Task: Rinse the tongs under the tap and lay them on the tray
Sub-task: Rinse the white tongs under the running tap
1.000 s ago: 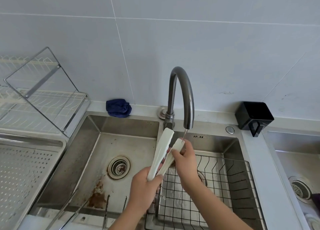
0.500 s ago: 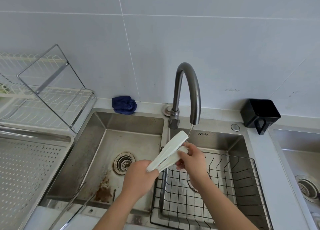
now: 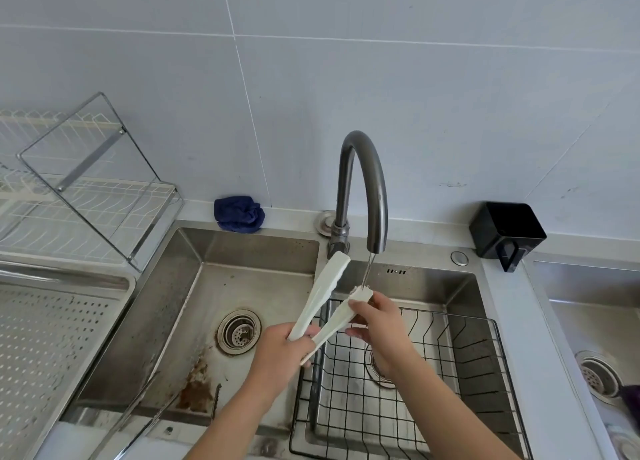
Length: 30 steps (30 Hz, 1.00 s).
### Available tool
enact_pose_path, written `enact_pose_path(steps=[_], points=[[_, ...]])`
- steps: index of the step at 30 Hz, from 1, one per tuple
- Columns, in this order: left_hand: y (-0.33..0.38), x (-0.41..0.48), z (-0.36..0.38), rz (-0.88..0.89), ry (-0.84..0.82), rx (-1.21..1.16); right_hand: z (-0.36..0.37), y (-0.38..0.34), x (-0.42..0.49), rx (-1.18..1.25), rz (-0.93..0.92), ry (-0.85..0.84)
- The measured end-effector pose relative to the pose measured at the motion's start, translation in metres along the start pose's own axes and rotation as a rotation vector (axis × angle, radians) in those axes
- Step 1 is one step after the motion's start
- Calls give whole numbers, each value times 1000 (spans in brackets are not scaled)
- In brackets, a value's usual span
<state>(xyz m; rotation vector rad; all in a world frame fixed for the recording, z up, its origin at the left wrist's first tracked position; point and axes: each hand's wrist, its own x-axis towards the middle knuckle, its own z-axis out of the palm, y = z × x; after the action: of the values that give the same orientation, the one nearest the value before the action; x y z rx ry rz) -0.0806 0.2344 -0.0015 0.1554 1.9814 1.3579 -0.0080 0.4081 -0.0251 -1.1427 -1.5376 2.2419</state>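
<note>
White plastic tongs [image 3: 320, 296] are held over the divide between two sink basins, their arms spread apart. My left hand [image 3: 280, 355] grips the hinge end. My right hand [image 3: 375, 319] pinches the tip of the right arm, where a thin stream of water from the dark curved tap [image 3: 363, 189] lands. The left arm of the tongs points up toward the tap base. A perforated metal tray [image 3: 45, 348] lies at the far left.
A black wire basket [image 3: 460, 366] sits in the right basin. The left basin [image 3: 207, 286] has a drain and rust stains. A dish rack [image 3: 86, 196], a blue cloth [image 3: 239, 213] and a black holder [image 3: 505, 231] line the back.
The tongs' arms have spread wider apart. My right hand has brought the tip of one arm under the water stream. The camera view has shifted slightly.
</note>
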Motion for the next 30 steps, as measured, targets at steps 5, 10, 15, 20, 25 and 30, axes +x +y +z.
enact_pose_path(steps=[5, 10, 15, 20, 25, 30], points=[[-2, -4, 20, 48, -61, -132, 8, 12, -7, -42, -18, -167], [-5, -2, 36, 167, -242, -64, 8, -8, 10, -9, -82, -41], [8, 9, 33, 197, -27, -124, 1, -30, 24, 109, -15, -146], [58, 40, 47, 163, -165, -362, -4, -38, 30, 110, 63, -463], [75, 60, 55, 134, -14, -335, -15, -42, 37, 143, 169, -574], [79, 73, 56, 236, 182, -309, -52, -23, 43, -39, 222, -593]])
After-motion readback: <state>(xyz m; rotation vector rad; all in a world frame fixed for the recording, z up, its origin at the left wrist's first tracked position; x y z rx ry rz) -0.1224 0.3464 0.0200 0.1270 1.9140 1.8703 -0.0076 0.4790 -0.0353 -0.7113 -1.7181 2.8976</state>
